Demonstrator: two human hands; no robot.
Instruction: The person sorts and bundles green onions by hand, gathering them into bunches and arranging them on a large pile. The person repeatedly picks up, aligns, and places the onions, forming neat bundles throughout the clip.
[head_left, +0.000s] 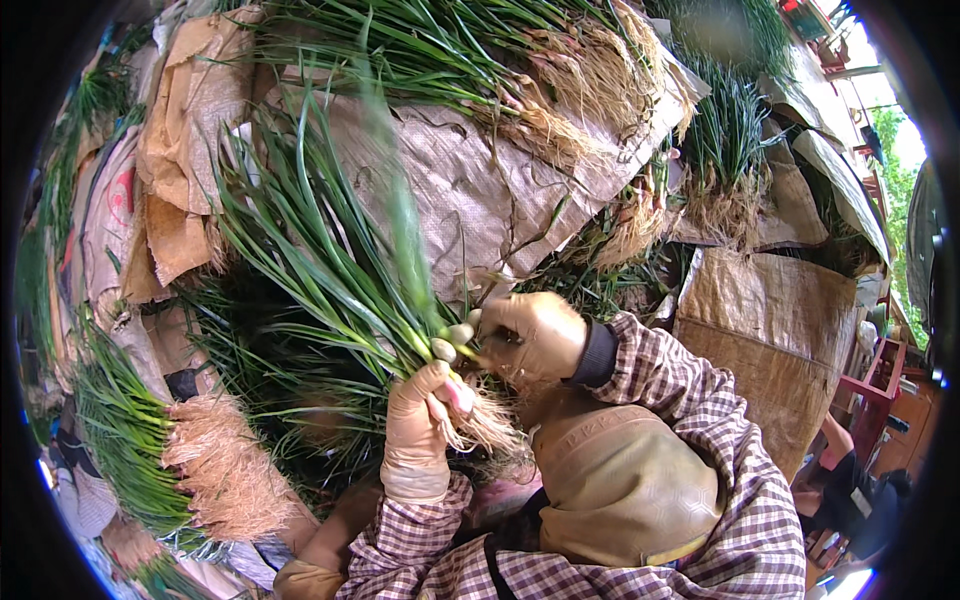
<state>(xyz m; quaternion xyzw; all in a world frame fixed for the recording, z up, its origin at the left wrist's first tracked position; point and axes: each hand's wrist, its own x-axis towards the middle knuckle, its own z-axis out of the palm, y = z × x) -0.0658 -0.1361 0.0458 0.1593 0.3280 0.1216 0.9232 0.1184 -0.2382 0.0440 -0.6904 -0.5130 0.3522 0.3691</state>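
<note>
My left hand (420, 435), in a pale thin glove, grips a bunch of green garlic (337, 277) just above its pinkish bulbs (459, 396). The long green leaves fan out to the upper left, and pale stringy roots (487, 431) hang toward my lap. My right hand (532, 334), gloved too, with dirty grey fingertips, is closed around a single stalk (411, 255) beside the bunch. That stalk's leaves are blurred. Part of its lower end is hidden behind my fingers.
More green garlic (570, 82) lies on a woven sack (487, 180) ahead. A rooted bundle (225, 465) sits at left, another bundle (724, 142) at upper right. Brown sacking (765, 337) covers the right side. A brown rubbery covering (630, 487) bulges below my right hand. Another person (847, 487) is at far right.
</note>
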